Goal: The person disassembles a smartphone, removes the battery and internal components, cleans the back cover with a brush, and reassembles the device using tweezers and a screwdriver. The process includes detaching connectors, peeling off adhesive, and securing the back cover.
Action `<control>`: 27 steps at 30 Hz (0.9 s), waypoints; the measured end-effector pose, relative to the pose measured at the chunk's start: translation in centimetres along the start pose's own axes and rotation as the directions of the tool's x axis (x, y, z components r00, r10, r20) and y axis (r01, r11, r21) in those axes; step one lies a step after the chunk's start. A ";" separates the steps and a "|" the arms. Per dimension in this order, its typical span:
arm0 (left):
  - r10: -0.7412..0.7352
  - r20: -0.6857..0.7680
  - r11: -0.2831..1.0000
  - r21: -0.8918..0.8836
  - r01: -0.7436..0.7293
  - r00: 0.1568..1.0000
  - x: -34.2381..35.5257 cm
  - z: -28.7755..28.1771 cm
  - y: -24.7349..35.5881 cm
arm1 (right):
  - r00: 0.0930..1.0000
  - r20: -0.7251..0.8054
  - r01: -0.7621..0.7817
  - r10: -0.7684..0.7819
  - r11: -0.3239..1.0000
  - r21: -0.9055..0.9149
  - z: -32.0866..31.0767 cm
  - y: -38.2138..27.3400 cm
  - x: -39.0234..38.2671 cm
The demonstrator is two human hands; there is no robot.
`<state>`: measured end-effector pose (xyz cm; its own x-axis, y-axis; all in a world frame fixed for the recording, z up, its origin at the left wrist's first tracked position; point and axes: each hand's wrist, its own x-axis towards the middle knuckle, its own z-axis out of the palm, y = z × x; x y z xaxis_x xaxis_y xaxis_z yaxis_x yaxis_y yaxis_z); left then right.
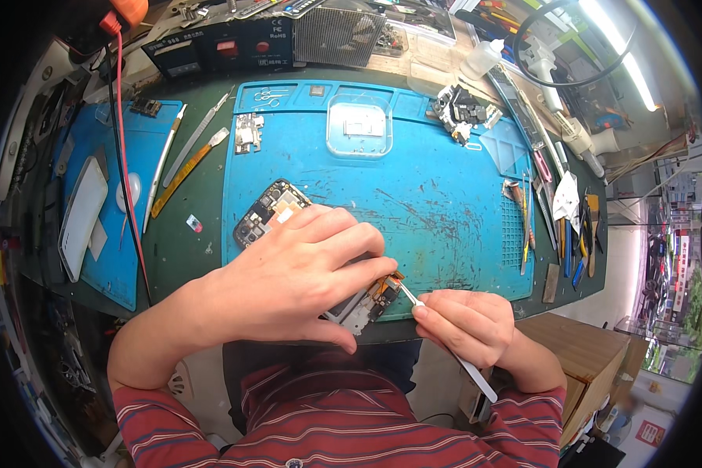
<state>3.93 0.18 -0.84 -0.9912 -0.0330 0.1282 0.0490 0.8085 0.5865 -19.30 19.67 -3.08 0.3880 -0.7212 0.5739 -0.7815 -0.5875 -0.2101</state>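
An opened smartphone (267,212) lies slantwise at the mat's front edge, its inner boards and a copper-coloured patch bare. Across its middle spreads my left hand (300,265), gripping it, thumb at the near edge and fingers over the far side; much of the phone is hidden beneath. My right hand (469,321) pinches a pair of metal tweezers (473,376), whose tail sticks out toward me. The tweezer tips touch or nearly touch an orange flex cable (396,275) at the phone's right end, beside my left fingertips.
The blue work mat (437,199) bears a clear plastic dish (359,125) with a small part inside. Loose phone parts (464,109) sit at the back right. Tweezers and a yellow craft knife (189,173) lie left; pliers (581,249) and other tools lie right. A red cable (123,156) hangs at the left.
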 end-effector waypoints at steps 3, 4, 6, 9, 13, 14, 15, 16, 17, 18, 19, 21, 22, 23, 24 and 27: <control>0.002 0.000 1.000 0.000 -0.002 1.000 0.0 0.0 0.0 | 1.000 0.003 0.002 -0.002 1.000 0.009 0.0 0.0 -0.1; 0.002 0.001 1.000 0.000 -0.002 1.000 0.0 0.0 0.0 | 1.000 0.003 0.001 -0.001 1.000 0.012 0.0 0.0 -0.1; 0.001 0.003 1.000 0.001 -0.001 1.000 0.0 0.0 0.0 | 1.000 0.009 -0.013 0.013 0.999 0.039 -0.2 0.1 0.0; -0.003 0.003 1.000 -0.001 0.003 1.000 0.0 0.0 0.0 | 0.999 0.018 -0.052 0.051 0.993 0.105 -0.3 0.3 0.1; 0.001 -0.002 1.000 0.000 -0.001 1.000 0.0 0.1 0.0 | 0.994 0.043 -0.103 0.098 0.984 0.147 -0.5 0.3 0.1; 0.001 -0.002 1.000 0.001 -0.001 1.000 0.0 0.1 0.0 | 0.993 0.047 -0.117 0.111 0.980 0.159 -0.6 0.3 0.1; 0.000 -0.002 1.000 0.001 0.000 1.000 0.0 0.1 0.0 | 0.991 0.052 -0.130 0.123 0.977 0.170 -0.7 0.3 0.1; 0.000 -0.003 1.000 0.002 0.000 1.000 0.0 0.1 0.0 | 0.989 0.057 -0.143 0.135 0.973 0.182 -0.7 0.3 0.2; 0.000 -0.004 1.000 0.002 0.000 1.000 0.0 0.1 0.0 | 0.989 0.063 -0.146 0.136 0.972 0.186 -0.8 0.3 0.2; 0.000 -0.006 1.000 0.001 0.000 1.000 -0.1 0.1 -0.1 | 0.988 0.070 -0.148 0.137 0.971 0.189 -0.8 0.4 0.3; 0.000 -0.006 1.000 0.003 0.000 1.000 -0.1 0.1 -0.1 | 0.988 0.075 -0.151 0.138 0.970 0.193 -0.9 0.4 0.4; 0.000 -0.006 1.000 0.003 0.000 1.000 0.0 0.0 0.0 | 0.987 0.072 -0.156 0.144 0.967 0.203 -0.9 0.4 0.4; 0.000 -0.005 1.000 0.002 0.000 1.000 0.0 0.1 0.0 | 0.986 0.071 -0.160 0.149 0.965 0.208 -0.9 0.4 0.3; 0.000 -0.005 1.000 0.003 0.001 1.000 0.0 0.1 0.0 | 0.985 0.073 -0.168 0.156 0.962 0.216 -0.9 0.5 0.4; -0.001 -0.004 1.000 0.004 0.001 1.000 0.0 0.1 0.0 | 0.984 0.074 -0.175 0.163 0.959 0.223 -1.0 0.5 0.4; 0.003 -0.003 1.000 0.005 -0.003 1.000 0.1 0.1 0.0 | 0.981 0.064 -0.192 0.182 0.951 0.242 -0.9 0.7 0.4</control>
<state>3.85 0.21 -0.90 -0.9906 -0.0321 0.1326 0.0516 0.8114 0.5822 -20.14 19.34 -2.25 0.2697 -0.8381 0.4741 -0.6998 -0.5088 -0.5013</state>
